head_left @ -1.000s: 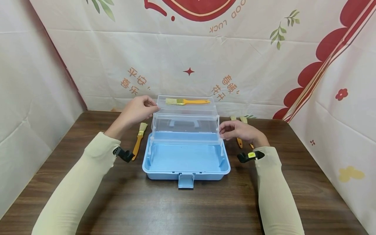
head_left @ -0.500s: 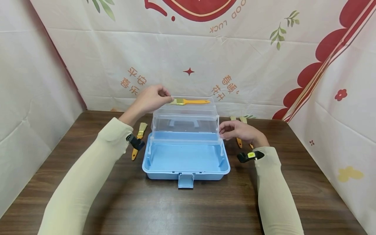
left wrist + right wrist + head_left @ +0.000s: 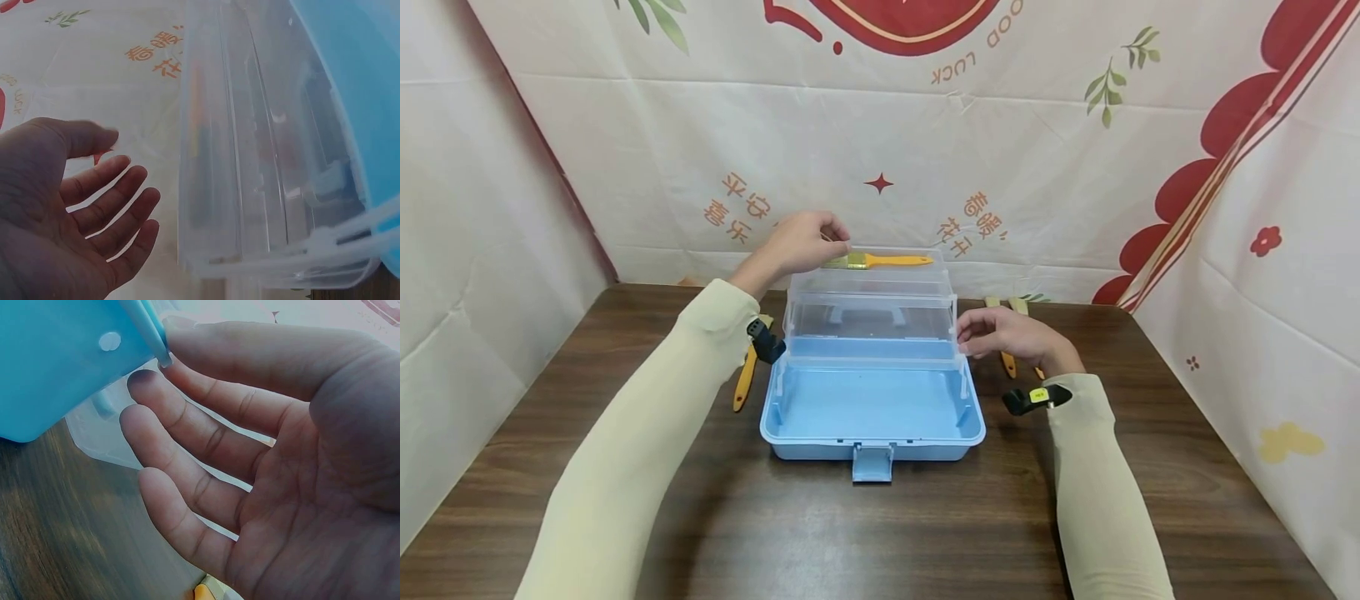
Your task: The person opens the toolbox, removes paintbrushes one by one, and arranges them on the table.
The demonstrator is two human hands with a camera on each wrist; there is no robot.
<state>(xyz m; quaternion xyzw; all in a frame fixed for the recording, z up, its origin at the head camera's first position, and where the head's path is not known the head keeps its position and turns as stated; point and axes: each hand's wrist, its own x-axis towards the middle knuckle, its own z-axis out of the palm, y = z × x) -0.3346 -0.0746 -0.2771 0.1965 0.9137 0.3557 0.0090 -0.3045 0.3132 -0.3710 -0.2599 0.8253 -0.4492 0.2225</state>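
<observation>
A blue toolbox [image 3: 872,450] stands raised open, its clear plastic tray [image 3: 880,315] lifted at the back. Across the top tier lies a paintbrush [image 3: 895,261] with a yellow handle; it shows blurred through the plastic in the left wrist view. My left hand [image 3: 803,242] is by its bristle end and overlaps the bristles in the head view. Its fingers are loosely bent with nothing between them in the left wrist view. My right hand [image 3: 1007,335] pinches a narrow plastic strip [image 3: 150,334] at the toolbox's right side between thumb and index finger, the other fingers loosely bent.
Another paintbrush [image 3: 745,379] lies left of the toolbox, partly behind the left wrist. Right of it, two more brushes lie partly under the right hand, one with its yellow handle [image 3: 1009,365] showing. A printed cloth [image 3: 880,133] hangs behind the wooden table [image 3: 880,533].
My left hand has moved right and slightly up, from the clear tray's left edge to over the brush's bristle end. The right hand has stayed in place at the toolbox's side.
</observation>
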